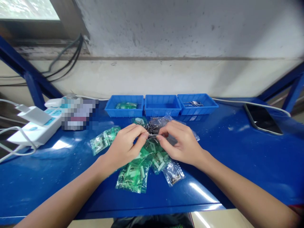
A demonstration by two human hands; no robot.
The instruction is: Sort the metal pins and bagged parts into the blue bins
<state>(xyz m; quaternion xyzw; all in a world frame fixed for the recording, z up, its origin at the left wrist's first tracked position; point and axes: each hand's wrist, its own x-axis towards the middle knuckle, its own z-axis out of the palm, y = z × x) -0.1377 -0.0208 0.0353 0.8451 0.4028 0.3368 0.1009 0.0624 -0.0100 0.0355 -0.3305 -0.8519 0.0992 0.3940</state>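
Note:
Thumb and finger of my left hand (129,141) pinch the left end of a thin metal rod (153,135). The rod's right end is between the thumb and finger of my right hand (179,141). Behind and below it lies a pile of similar metal rods (154,127) on clear plastic. Green plastic packets (133,175) with small white and metal parts spread under and in front of my hands. One more green packet (104,139) is left of my left hand. A clear packet (174,173) lies below my right hand.
Three blue bins stand along the wall: the left (124,111) holds green packets, the middle (162,111) shows nothing inside, the right (199,110) holds metal rods. A power strip (39,128) with white cables is at left. A phone (262,119) lies at right on the blue table (228,158).

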